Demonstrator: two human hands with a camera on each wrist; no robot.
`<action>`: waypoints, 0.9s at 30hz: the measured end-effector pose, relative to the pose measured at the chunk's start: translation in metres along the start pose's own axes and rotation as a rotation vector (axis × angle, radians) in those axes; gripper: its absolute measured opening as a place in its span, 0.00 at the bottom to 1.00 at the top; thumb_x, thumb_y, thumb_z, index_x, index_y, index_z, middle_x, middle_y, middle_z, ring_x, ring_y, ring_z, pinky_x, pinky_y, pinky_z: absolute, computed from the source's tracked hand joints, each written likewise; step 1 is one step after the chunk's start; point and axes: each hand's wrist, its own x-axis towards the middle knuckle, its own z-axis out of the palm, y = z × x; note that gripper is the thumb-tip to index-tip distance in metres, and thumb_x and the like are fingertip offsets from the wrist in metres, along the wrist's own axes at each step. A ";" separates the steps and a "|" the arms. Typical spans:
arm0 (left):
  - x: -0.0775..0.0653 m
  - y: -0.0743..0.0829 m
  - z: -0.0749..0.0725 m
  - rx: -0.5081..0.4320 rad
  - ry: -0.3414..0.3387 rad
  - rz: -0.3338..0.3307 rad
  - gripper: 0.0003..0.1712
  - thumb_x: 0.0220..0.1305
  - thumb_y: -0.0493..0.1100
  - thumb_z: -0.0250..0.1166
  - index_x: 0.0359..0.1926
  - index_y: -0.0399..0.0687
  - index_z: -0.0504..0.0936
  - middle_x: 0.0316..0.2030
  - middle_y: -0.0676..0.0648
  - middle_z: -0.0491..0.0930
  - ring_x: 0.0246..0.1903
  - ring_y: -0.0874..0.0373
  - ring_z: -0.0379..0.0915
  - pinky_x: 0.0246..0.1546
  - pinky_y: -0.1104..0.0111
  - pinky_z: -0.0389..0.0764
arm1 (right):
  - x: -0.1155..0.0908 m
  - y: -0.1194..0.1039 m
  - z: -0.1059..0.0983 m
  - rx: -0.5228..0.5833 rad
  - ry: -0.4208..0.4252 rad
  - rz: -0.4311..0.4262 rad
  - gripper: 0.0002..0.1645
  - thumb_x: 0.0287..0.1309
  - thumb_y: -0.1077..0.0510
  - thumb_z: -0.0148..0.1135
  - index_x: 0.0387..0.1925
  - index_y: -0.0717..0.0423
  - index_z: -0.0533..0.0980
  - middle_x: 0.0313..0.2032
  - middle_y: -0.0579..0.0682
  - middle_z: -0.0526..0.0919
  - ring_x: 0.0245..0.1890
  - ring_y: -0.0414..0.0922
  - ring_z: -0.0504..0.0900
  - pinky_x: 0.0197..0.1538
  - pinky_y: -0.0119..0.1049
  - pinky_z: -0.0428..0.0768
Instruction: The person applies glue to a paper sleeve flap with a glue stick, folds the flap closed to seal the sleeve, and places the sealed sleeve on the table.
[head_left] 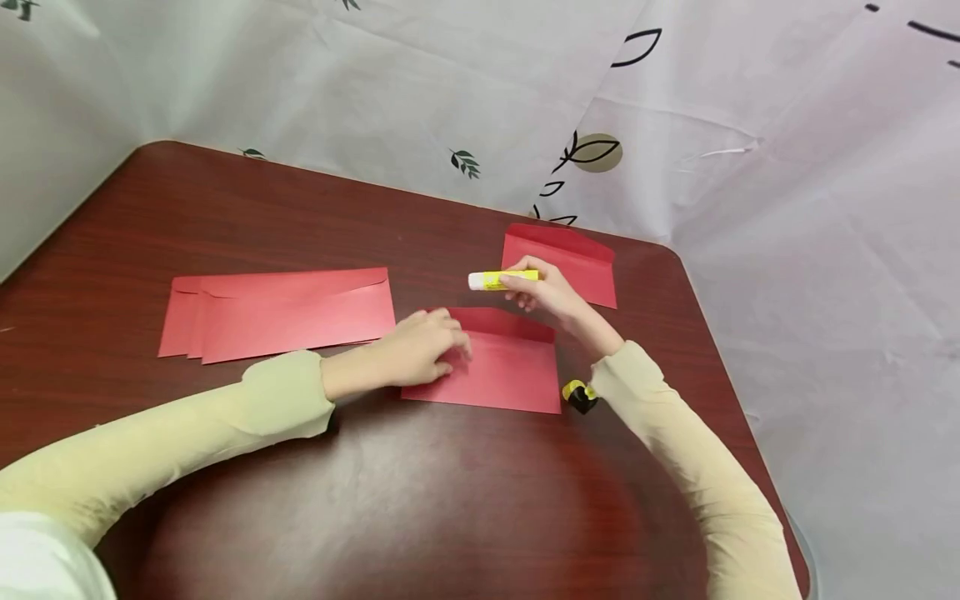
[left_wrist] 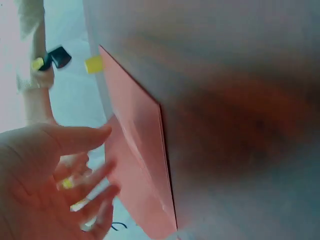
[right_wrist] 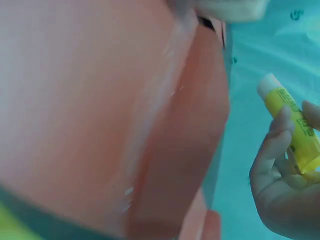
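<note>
- Black-and-yellow item (head_left: 581,400) by my right cuff (head_left: 630,372): partly hidden, cannot make out what it is.
- Middle envelope (head_left: 502,372): left part covered by my left hand (head_left: 422,346). Fingers loose, slightly bent, holding nothing; contact with the paper cannot be told.
- Right wrist view blurred along this envelope's fold; a pale streak shows there, glare or glue unclear.
- Glue stick (head_left: 487,281): pinched in my right hand (head_left: 551,293), near the envelope's far edge, white end to the left.
- Table (head_left: 262,200): dark red-brown, wood-grained, shiny on the near side. Pale cloth (head_left: 337,92) with leaf prints beyond.
- Middle envelope red, flap spread to the far side; contents hidden.
- Far-right envelope (head_left: 573,262): red, flap also spread; partly behind my right hand.
- Stack (head_left: 300,315) at left: overlapping red envelopes, count and contents hidden.
</note>
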 end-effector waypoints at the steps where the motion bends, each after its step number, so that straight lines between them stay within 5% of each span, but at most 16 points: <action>1: 0.003 -0.002 0.000 0.013 0.030 -0.019 0.19 0.49 0.43 0.75 0.45 0.53 0.83 0.44 0.50 0.81 0.49 0.52 0.70 0.45 0.58 0.73 | -0.001 0.003 -0.003 0.021 0.010 0.009 0.04 0.62 0.56 0.60 0.34 0.50 0.72 0.21 0.43 0.81 0.20 0.37 0.73 0.26 0.27 0.73; 4: 0.011 -0.007 -0.001 0.058 0.053 -0.069 0.38 0.44 0.49 0.79 0.58 0.46 0.77 0.57 0.42 0.74 0.59 0.47 0.65 0.52 0.54 0.73 | -0.003 0.012 -0.010 0.081 0.047 0.036 0.04 0.63 0.55 0.59 0.34 0.50 0.72 0.22 0.42 0.82 0.22 0.37 0.76 0.32 0.29 0.77; 9: 0.020 -0.011 0.000 0.056 -0.052 -0.129 0.61 0.41 0.54 0.80 0.71 0.37 0.58 0.69 0.38 0.62 0.68 0.43 0.57 0.66 0.49 0.63 | -0.002 0.025 -0.012 0.175 0.081 0.069 0.04 0.64 0.57 0.57 0.33 0.50 0.71 0.28 0.44 0.81 0.27 0.37 0.81 0.39 0.29 0.80; 13: 0.023 -0.012 0.000 0.041 -0.098 -0.153 0.60 0.41 0.53 0.79 0.70 0.35 0.59 0.65 0.38 0.68 0.65 0.44 0.61 0.67 0.51 0.63 | -0.002 0.033 -0.010 0.240 0.059 0.111 0.04 0.67 0.57 0.54 0.34 0.49 0.69 0.32 0.47 0.80 0.29 0.36 0.83 0.40 0.27 0.80; 20: 0.021 -0.012 0.004 -0.009 -0.066 -0.173 0.53 0.40 0.51 0.80 0.67 0.41 0.66 0.58 0.42 0.73 0.58 0.48 0.68 0.56 0.52 0.75 | -0.009 0.035 -0.004 0.258 0.040 0.116 0.05 0.68 0.57 0.53 0.34 0.51 0.68 0.24 0.44 0.81 0.25 0.36 0.81 0.36 0.26 0.79; 27: 0.015 -0.006 0.008 -0.049 -0.065 -0.172 0.42 0.47 0.43 0.77 0.64 0.45 0.69 0.59 0.44 0.75 0.61 0.49 0.68 0.58 0.52 0.73 | -0.018 0.036 0.000 0.241 0.024 0.143 0.04 0.68 0.56 0.53 0.37 0.51 0.68 0.22 0.42 0.79 0.23 0.34 0.76 0.31 0.24 0.76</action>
